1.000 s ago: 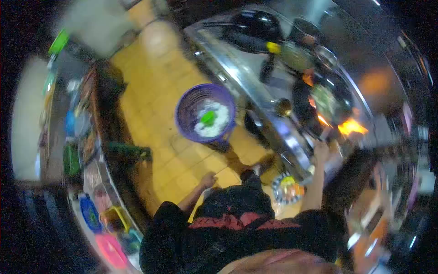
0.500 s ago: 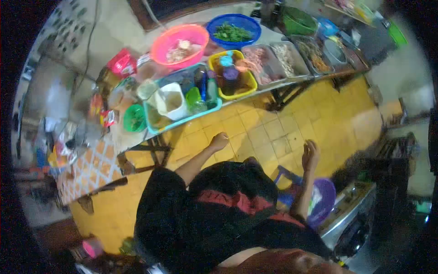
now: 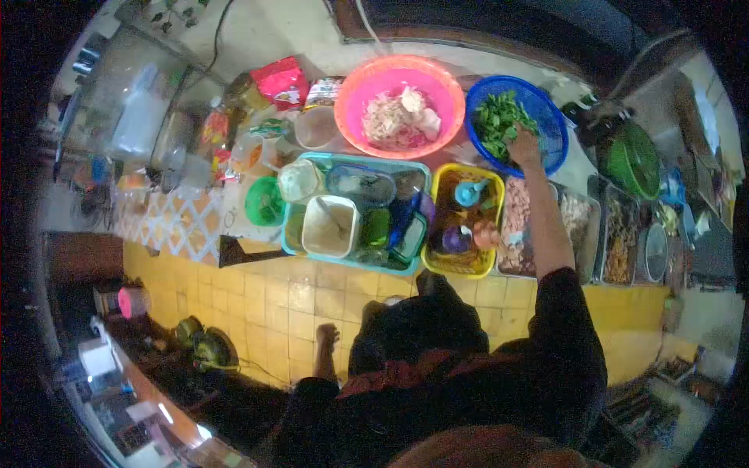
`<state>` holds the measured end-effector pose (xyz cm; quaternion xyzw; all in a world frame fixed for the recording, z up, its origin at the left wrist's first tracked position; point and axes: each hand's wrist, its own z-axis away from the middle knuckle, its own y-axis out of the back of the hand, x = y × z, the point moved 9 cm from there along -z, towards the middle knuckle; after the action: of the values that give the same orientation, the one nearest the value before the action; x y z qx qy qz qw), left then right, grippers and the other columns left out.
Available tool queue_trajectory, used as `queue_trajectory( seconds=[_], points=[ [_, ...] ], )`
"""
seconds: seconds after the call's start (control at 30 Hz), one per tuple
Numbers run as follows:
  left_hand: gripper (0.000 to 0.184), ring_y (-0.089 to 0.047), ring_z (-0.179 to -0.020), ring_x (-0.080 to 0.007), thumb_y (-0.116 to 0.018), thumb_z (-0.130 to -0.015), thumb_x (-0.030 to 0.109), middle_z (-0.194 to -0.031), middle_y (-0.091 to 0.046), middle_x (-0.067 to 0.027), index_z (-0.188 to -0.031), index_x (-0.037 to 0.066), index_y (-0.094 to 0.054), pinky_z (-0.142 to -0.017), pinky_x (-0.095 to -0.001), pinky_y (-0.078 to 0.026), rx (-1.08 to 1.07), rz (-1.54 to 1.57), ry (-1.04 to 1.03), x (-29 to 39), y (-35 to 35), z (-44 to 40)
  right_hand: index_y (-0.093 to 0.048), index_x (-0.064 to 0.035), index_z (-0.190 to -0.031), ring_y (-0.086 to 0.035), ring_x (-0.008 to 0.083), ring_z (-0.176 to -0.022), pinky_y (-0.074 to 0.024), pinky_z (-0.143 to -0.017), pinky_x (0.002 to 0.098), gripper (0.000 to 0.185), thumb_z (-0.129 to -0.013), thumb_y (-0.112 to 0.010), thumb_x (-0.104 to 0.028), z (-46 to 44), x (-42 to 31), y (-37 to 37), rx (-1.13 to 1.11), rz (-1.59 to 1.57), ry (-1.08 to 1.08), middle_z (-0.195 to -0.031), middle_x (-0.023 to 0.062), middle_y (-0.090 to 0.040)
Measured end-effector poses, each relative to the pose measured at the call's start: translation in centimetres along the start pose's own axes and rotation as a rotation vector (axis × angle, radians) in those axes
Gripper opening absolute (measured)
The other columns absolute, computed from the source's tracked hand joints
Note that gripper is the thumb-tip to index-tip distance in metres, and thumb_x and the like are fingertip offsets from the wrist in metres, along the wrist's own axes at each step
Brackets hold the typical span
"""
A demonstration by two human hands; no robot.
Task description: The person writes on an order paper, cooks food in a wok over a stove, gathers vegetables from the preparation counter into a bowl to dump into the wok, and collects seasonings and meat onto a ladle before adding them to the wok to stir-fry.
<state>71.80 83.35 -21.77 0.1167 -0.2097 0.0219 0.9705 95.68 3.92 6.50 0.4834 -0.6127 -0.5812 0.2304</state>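
My right hand [image 3: 523,147] reaches into a blue plastic basket [image 3: 555,129], its fingers apart over the green leaves [image 3: 495,117]. Some fingertips are hard to make out against the leaves. Low over the yellow tiles, my left hand [image 3: 328,335] hangs by my side with loosely bent fingers and nothing in it. Beside the basket stands a pink basin [image 3: 355,105] holding pale shredded food. Below my right forearm is a clear container of pinkish pieces [image 3: 516,204].
A turquoise tray [image 3: 425,175] holds tubs and bottles. Next to it is a yellow container [image 3: 455,271] with a blue scoop [image 3: 470,193]. A green basket [image 3: 633,160] stands at the right, a red packet [image 3: 281,82] at the back left. Pots [image 3: 212,349] sit low at the left.
I have come closer to the table, and the view has turned. My right hand has gone from above the floor to the leaves in the blue basket. My left hand stays low.
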Motion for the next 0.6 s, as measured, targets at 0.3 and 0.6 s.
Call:
queue_trajectory(
  seconds=[0.3, 0.6],
  points=[
    [0.028, -0.063, -0.073, -0.0275, -0.052, -0.087, 0.020, -0.091, -0.061, -0.0123, -0.111, 0.007, -0.052, -0.056, -0.0365, -0.051, -0.083, 0.213, -0.006, -4.5, -8.1, 7.5, -0.042, -0.0113, -0.129, -0.044, 0.0366, -0.118, -0.0393, -0.095, 0.0490, 0.045, -0.086, -0.051, -0.020, -5.1, 6.4, -12.8, -0.542, -0.057, -0.312, -0.120, 0.0206, -0.052],
    [0.020, -0.061, -0.072, -0.0239, -0.052, -0.087, 0.016, -0.093, -0.061, -0.0118, -0.105, 0.008, -0.053, -0.055, -0.0326, -0.049, -0.104, 0.093, -0.021, -0.7, -11.3, 5.1, -0.043, -0.0078, -0.130, -0.048, 0.0340, -0.113, -0.0439, -0.088, 0.0466, 0.047, -0.084, -0.048, -0.008, -6.5, 2.2, -9.4, -0.311, 0.260, 0.089, -0.132, 0.0195, -0.042]
  ],
)
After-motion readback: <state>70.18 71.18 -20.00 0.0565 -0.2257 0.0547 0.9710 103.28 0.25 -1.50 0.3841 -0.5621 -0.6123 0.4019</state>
